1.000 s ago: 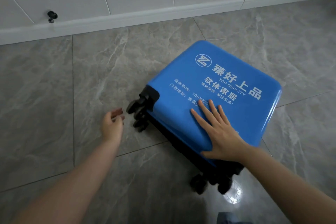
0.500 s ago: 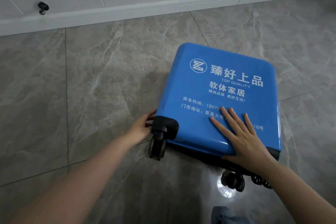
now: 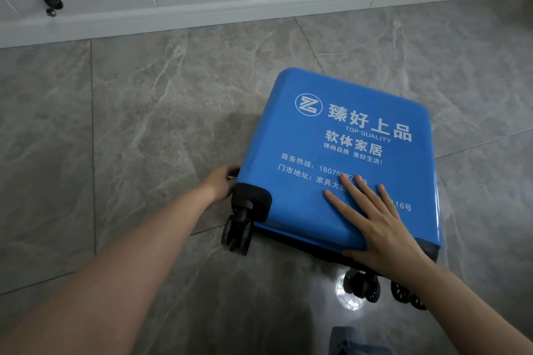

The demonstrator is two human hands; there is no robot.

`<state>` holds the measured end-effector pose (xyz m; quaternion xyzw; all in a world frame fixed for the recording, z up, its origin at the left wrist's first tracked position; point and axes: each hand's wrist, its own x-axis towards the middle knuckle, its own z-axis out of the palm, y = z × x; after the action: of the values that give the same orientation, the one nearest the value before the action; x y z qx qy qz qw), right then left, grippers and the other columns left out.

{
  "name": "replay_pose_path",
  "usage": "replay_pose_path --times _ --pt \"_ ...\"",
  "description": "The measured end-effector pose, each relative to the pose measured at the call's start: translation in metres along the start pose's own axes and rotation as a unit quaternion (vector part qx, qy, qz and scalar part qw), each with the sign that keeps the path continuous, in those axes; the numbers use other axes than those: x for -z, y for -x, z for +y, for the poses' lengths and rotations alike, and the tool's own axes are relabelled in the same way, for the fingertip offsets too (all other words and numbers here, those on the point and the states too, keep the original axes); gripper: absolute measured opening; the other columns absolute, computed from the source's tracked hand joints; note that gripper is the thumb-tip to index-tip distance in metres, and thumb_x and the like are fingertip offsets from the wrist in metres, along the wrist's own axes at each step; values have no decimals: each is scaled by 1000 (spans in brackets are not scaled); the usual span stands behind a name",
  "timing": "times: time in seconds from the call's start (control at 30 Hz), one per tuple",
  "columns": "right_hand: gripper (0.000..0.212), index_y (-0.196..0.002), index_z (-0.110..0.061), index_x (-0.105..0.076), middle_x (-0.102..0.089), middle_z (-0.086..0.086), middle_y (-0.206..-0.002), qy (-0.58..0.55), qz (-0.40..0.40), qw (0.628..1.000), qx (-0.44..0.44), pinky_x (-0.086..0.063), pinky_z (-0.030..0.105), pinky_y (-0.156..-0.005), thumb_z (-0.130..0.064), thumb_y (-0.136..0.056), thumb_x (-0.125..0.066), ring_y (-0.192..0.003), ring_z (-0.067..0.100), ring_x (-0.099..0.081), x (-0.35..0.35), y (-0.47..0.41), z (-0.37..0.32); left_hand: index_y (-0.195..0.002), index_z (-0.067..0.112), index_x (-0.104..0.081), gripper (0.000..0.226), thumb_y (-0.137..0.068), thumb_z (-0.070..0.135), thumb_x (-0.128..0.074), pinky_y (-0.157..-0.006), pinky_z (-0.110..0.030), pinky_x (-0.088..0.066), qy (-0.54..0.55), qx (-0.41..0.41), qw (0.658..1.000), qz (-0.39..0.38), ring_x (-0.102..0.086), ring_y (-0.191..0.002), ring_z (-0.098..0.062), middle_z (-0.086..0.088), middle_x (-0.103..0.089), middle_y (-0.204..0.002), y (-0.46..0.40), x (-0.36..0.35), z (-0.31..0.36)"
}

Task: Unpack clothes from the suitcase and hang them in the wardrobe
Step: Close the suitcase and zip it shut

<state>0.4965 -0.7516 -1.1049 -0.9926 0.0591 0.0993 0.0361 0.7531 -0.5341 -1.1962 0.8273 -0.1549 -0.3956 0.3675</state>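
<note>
A blue hard-shell suitcase (image 3: 340, 135) with white printed lettering lies flat and closed on the floor, its black wheels (image 3: 238, 232) pointing toward me. My right hand (image 3: 375, 222) lies flat on the lid near the wheel end, fingers straight and spread. My left hand (image 3: 220, 183) is at the suitcase's left side wall just above the wheel corner. Its fingers curl against that side, and the fingertips are hidden by the lid's edge. No clothes or wardrobe are in view.
The floor is grey marbled tile (image 3: 144, 130). A white tiled wall with a pale skirting board (image 3: 202, 13) runs along the back. A small black doorstop (image 3: 53, 4) sits on the wall at far left. A bit of blue cloth (image 3: 354, 340) shows at the bottom edge.
The suitcase has swung round so its wheel end faces me. My left hand went from hanging free to the suitcase's left side. My right hand stayed flat on the lid.
</note>
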Motion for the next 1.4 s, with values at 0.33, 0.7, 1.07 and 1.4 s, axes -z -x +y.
replay_pose_path --times 0.33,0.7,1.07,1.4 --pt "123 -156 -37 -8 1 -1 -166 -37 10 999 -7 -15 59 -119 -46 -61 -87 -153 26 -1 -7 0 0 -117 6 -66 24 -97 15 -55 -78 -29 -41 -226 -88 970 10 -55 -90 -20 -13 -62 -111 -12 9 -8" --pt "119 -157 -33 -2 3 2 -166 -7 -8 1000 -1 -15 58 -120 -43 -70 -82 -153 28 2 5 3 -5 -124 21 -59 27 -99 15 -49 -83 -44 -54 -195 -199 960 33 -64 -97 -21 -4 -62 -111 15 5 -49" --pt "116 -157 -34 -2 3 3 -166 -1 -12 1000 22 -15 59 -119 -40 -72 -80 -152 28 4 -2 -4 -30 -112 36 -60 20 -101 24 -50 -86 -26 -53 -42 -141 987 62 -64 -102 -3 14 -66 -110 55 8 -70" --pt "126 -156 -33 4 3 20 -163 55 4 997 57 -11 73 -109 -75 -61 -67 -147 50 2 2 -76 -108 -111 11 -59 15 -99 15 -51 -76 -40 -50 -180 -157 964 113 -60 -87 -22 -7 -59 -99 52 -3 -82"
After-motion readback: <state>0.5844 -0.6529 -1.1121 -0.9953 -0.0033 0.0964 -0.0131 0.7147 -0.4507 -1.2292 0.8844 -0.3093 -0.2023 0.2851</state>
